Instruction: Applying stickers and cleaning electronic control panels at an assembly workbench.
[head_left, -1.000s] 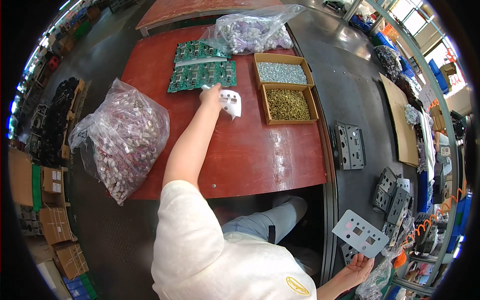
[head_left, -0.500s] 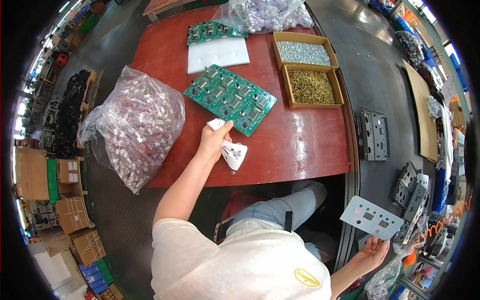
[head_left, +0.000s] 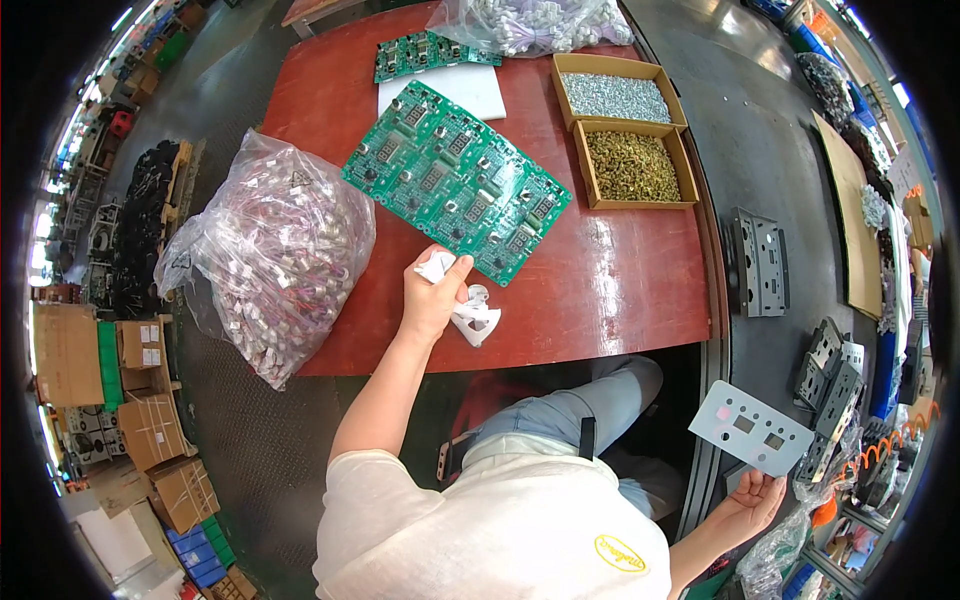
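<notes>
My left hand (head_left: 432, 295) is closed around a crumpled white sheet with holes (head_left: 474, 316). Its fingertips also grip the lower edge of a green circuit board (head_left: 455, 185), which is tilted and appears raised off the red table. The board carries several small digit displays and black parts. Out to the right, my right hand (head_left: 752, 505) pinches the lower edge of a flat light-grey panel (head_left: 712, 422). Rectangular and round cutouts run through that panel. Any fingers behind the panel are hidden.
A plastic bag of wired connectors (head_left: 285, 260) lies on the red table (head_left: 620, 300) at left. Cartons of silver screws (head_left: 612, 98) and brass-coloured parts (head_left: 630, 165) stand at right. Behind are a white foam pad (head_left: 480, 92) and more boards (head_left: 420, 55). Dark metal brackets (head_left: 762, 262) lie farther right.
My left hand has taken hold of the circuit board's near edge, and the board has come up closer to me. The right hand still holds the panel, nearly unmoved.
</notes>
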